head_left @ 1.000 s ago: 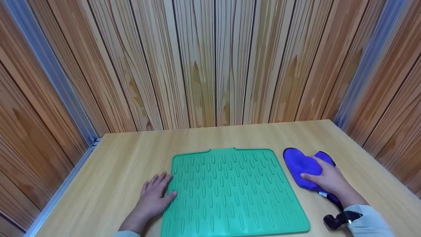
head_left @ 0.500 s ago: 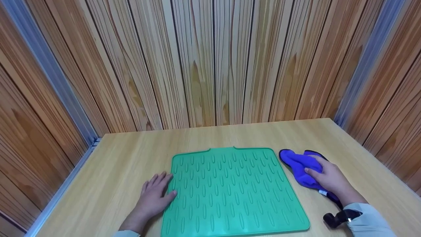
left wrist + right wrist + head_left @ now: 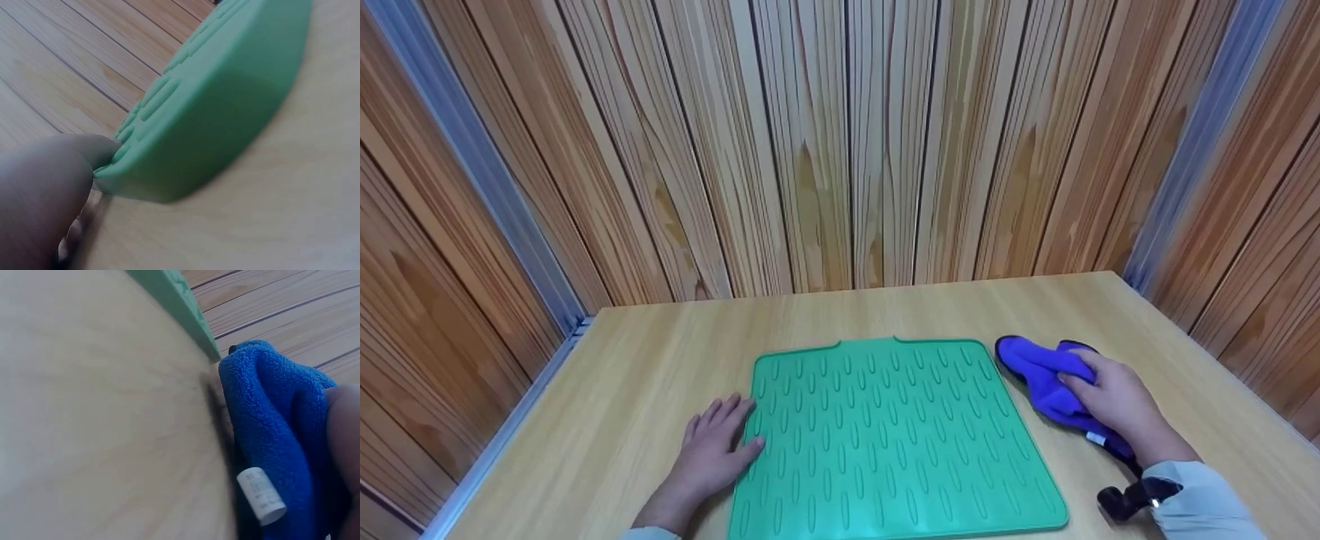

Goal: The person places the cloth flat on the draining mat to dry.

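Note:
A green mat (image 3: 877,435) with rows of raised oval ridges lies flat on the table. My left hand (image 3: 712,454) rests at its left edge, fingers straight and spread, the thumb on the rim; the left wrist view shows the thumb (image 3: 56,180) touching the mat's side (image 3: 197,135). To the right of the mat, my right hand (image 3: 1121,405) pinches a bunched blue cloth (image 3: 1046,379) with dark edging. In the right wrist view the cloth (image 3: 270,422) is folded up, with a white tag (image 3: 261,494) sticking out; most of the fingers are hidden there.
The light wood table (image 3: 660,360) meets a wood-panelled wall (image 3: 825,150) at its back edge, with panelled walls at both sides. A black device (image 3: 1136,499) is strapped at the right wrist, by a pale sleeve (image 3: 1200,499).
My right hand has gathered the cloth from a flatter spread into a bunch, its fingers drawing closer together. The left hand and the green mat have stayed in place.

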A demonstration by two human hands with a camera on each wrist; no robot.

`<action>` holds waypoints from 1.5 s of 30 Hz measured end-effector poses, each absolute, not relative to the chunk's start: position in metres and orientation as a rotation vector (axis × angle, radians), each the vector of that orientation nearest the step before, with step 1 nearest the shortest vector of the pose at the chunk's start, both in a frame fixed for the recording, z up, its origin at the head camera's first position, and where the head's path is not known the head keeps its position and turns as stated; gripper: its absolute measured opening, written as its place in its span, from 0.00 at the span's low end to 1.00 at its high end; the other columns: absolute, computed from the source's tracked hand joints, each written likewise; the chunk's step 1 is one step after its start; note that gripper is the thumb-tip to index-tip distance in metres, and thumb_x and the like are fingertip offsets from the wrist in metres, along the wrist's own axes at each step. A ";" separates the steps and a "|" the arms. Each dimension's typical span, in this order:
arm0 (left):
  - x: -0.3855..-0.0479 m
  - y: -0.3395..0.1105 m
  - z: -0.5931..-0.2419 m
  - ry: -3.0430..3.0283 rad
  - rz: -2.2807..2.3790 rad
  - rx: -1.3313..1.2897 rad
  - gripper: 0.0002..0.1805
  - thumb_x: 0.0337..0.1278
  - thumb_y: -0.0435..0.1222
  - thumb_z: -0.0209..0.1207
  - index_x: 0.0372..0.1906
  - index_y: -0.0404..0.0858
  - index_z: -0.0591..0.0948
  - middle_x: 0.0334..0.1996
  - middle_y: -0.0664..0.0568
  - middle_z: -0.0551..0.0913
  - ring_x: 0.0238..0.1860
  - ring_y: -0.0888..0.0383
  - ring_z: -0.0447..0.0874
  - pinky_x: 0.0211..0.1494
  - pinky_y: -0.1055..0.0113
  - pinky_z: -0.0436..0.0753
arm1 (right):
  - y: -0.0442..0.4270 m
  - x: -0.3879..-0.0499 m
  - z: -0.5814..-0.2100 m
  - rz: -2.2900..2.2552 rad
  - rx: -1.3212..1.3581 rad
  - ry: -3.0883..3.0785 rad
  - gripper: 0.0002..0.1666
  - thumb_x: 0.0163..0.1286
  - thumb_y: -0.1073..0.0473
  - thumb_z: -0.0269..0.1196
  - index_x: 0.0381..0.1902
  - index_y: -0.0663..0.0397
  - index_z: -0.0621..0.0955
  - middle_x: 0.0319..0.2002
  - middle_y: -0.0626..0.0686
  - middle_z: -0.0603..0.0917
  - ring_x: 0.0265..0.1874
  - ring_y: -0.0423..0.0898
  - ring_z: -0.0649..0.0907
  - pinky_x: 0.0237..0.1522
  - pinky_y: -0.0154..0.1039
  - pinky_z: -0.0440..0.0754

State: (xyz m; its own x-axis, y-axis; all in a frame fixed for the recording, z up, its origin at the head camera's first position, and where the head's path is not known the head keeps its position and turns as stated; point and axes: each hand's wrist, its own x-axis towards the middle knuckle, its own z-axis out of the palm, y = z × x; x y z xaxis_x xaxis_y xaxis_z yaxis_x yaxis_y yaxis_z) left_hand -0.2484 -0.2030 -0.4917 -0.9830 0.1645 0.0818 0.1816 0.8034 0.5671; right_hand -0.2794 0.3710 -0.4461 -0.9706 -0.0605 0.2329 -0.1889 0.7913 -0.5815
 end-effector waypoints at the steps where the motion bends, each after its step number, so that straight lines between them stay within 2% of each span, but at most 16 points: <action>1: -0.248 -0.203 -0.492 -2.952 -0.938 -0.289 0.37 0.69 0.52 0.58 0.77 0.43 0.66 0.78 0.40 0.59 0.79 0.35 0.45 0.74 0.34 0.38 | 0.371 -0.279 -0.444 0.929 0.192 -2.774 0.29 0.77 0.47 0.58 0.66 0.61 0.75 0.59 0.72 0.78 0.59 0.73 0.76 0.58 0.70 0.70; 11: -0.248 -0.204 -0.491 -2.929 -0.935 -0.318 0.36 0.69 0.51 0.59 0.76 0.42 0.67 0.77 0.38 0.59 0.78 0.34 0.46 0.74 0.33 0.39 | 0.364 -0.274 -0.423 0.993 0.138 -2.780 0.37 0.77 0.40 0.55 0.73 0.58 0.68 0.64 0.73 0.74 0.60 0.72 0.74 0.58 0.71 0.70; 28: -0.247 -0.204 -0.492 -2.970 -0.906 -0.293 0.37 0.69 0.54 0.58 0.77 0.43 0.66 0.78 0.40 0.58 0.78 0.35 0.45 0.74 0.33 0.39 | 0.346 -0.267 -0.407 0.965 0.188 -2.714 0.31 0.78 0.43 0.56 0.70 0.53 0.72 0.62 0.70 0.77 0.58 0.70 0.77 0.55 0.70 0.72; 35: -0.244 -0.204 -0.492 -2.932 -0.940 -0.337 0.36 0.69 0.51 0.58 0.76 0.41 0.67 0.77 0.37 0.59 0.77 0.33 0.46 0.73 0.31 0.39 | 0.336 -0.264 -0.403 0.894 0.257 -2.652 0.27 0.77 0.47 0.59 0.66 0.55 0.75 0.56 0.69 0.82 0.53 0.69 0.81 0.52 0.69 0.75; 45: -0.248 -0.204 -0.492 -2.946 -0.928 -0.312 0.35 0.69 0.51 0.58 0.76 0.42 0.67 0.77 0.38 0.59 0.78 0.33 0.46 0.74 0.32 0.39 | 0.319 -0.255 -0.392 0.959 0.281 -2.628 0.26 0.77 0.48 0.59 0.66 0.53 0.76 0.58 0.66 0.82 0.55 0.68 0.80 0.54 0.70 0.74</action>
